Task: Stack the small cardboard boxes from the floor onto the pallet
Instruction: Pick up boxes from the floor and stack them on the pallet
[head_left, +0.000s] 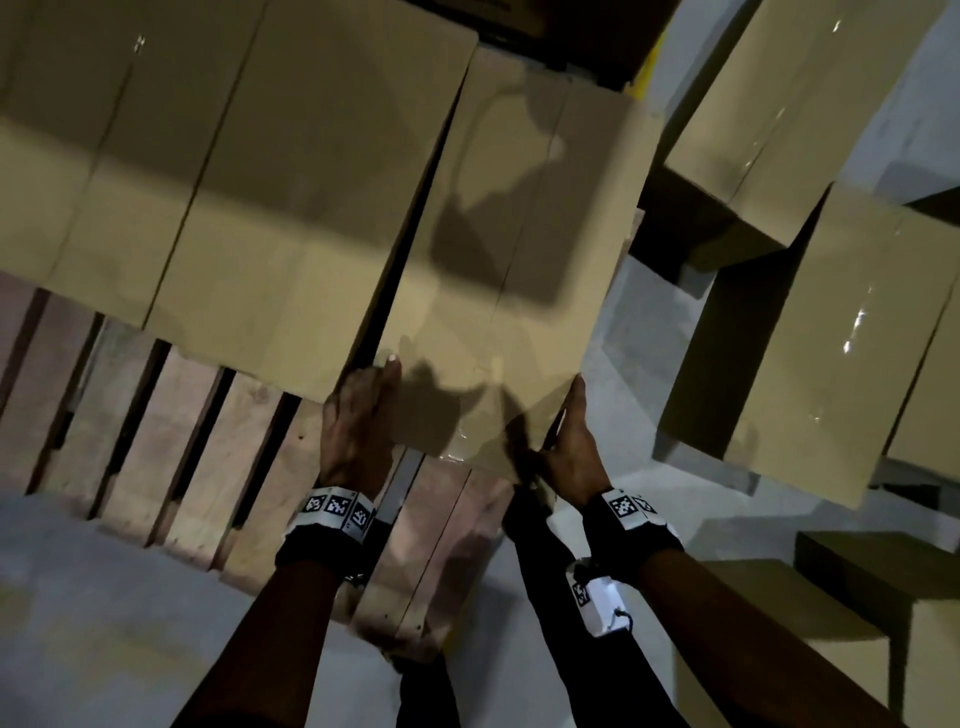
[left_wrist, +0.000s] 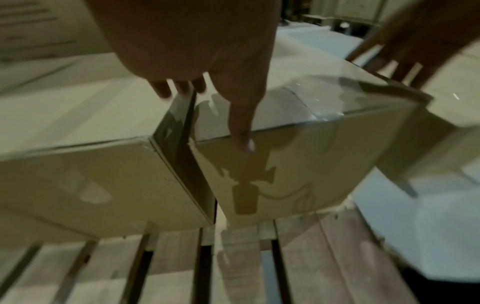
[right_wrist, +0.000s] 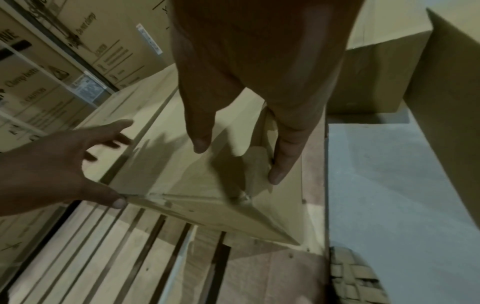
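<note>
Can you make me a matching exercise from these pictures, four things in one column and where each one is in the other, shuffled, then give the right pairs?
Things:
1. left hand
2. right hand
3. box being placed
4. boxes on the grey floor

Places:
A. to the right of the pallet, not on its slats
B. at the near left corner of the box being placed
C. on the pallet's right end, beside the other boxes in the row
D. at the near right corner of the box being placed

Pairs: 1-B, 2-D, 3-C, 4-A
</note>
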